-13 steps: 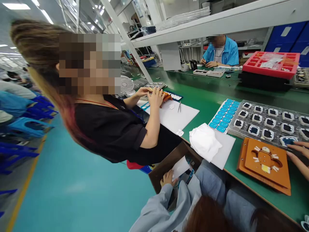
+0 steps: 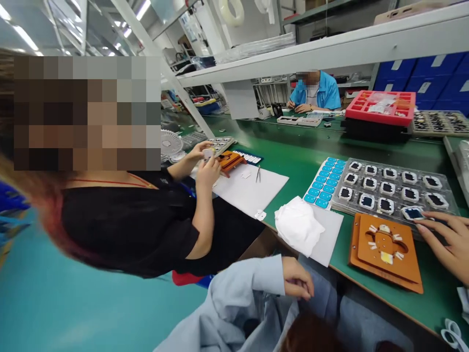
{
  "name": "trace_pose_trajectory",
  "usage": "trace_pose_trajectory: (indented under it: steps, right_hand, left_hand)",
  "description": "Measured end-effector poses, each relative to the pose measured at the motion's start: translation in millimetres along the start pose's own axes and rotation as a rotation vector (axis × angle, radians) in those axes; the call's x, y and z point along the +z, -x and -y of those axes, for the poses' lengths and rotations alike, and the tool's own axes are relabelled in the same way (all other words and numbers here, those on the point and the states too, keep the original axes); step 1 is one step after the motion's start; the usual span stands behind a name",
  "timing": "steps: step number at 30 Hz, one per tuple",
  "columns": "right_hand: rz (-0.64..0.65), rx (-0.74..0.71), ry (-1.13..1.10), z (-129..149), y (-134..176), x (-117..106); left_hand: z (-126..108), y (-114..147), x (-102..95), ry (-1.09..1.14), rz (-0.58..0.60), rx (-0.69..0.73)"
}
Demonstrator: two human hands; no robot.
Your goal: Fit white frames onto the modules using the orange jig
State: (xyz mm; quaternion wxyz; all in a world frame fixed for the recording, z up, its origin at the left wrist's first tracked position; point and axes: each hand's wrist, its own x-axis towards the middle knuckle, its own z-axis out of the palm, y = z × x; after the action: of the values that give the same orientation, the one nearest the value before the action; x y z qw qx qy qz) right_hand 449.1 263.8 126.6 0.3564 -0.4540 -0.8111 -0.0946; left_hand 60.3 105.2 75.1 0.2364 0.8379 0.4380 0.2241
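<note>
My left hand (image 2: 297,282), in a grey sleeve, hovers over my lap below the table edge, its fingers curled with nothing visible in them. My right hand (image 2: 445,240) lies at the right on the green table (image 2: 293,156), fingers spread, the tips touching a small square part (image 2: 412,213) at the near edge of a clear tray (image 2: 397,168) of several such parts. An orange jig (image 2: 384,252) with a part in its recess sits just left of this hand.
A white cloth (image 2: 298,225) lies on a white sheet (image 2: 328,239), beside a sheet of blue stickers (image 2: 324,182). A co-worker in black (image 2: 146,225) works close on my left at another orange jig (image 2: 230,160). Another person (image 2: 315,93) sits across. A red tray (image 2: 381,108) stands beyond.
My left hand has come up out of the brown box and let go of the white sheet. My right hand has moved further onto the tray's edge. The view has swung left.
</note>
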Motion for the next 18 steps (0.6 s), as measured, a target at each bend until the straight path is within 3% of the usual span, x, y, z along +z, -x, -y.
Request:
trace_pose_trajectory:
  steps: [2,5,8,11,15,18]
  right_hand:
    - [-0.022,-0.065,0.022,2,0,-1]
    - [-0.079,-0.134,0.025,2,0,-1]
    - [-0.124,-0.169,0.011,2,0,0]
    - [-0.138,-0.18,0.002,3,-1,-1]
    - [-0.104,-0.178,-0.012,8,-2,-3]
    - [-0.081,-0.165,-0.037,13,-3,-4]
  left_hand:
    - [1,-41,-33.8,0.026,0.015,0.067]
    - [20,-119,-93.5,-0.011,-0.068,0.064]
    - [46,-186,-126.1,-0.051,-0.149,0.014]
    - [66,-211,-119.8,-0.076,-0.173,-0.079]
    - [88,-203,-100.8,-0.1,-0.162,-0.183]
    - [100,-197,-100.9,-0.111,-0.115,-0.215]
